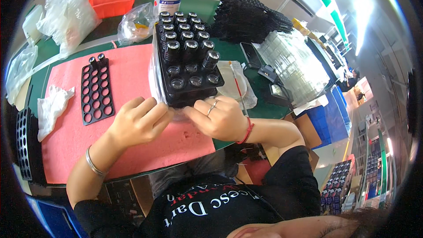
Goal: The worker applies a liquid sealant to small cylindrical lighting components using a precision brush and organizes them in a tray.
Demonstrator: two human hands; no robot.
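Observation:
A stack of black trays (194,92) stands in front of me, filled with several black cylinders (190,49) with shiny, glassy tops. Some sit low in the front holes, while others rise higher behind. My left hand (142,122) is closed at the stack's near left corner, its fingertips pinched together. At the near edge, slightly right, my right hand (218,117) is also closed with curled fingers and a little blurred. What either hand grips is hidden; clear plastic shows close to the fingers. To the left lies a black perforated tray (90,91) with two cylinders at its far end.
A pink foam sheet (132,150) covers much of the green table. Behind stand a paint can (168,1), a red bin (113,3) and plastic bags (68,17). Black parts (246,17) are piled at the back right, near clear trays (295,64). A thin brush (236,81) lies right.

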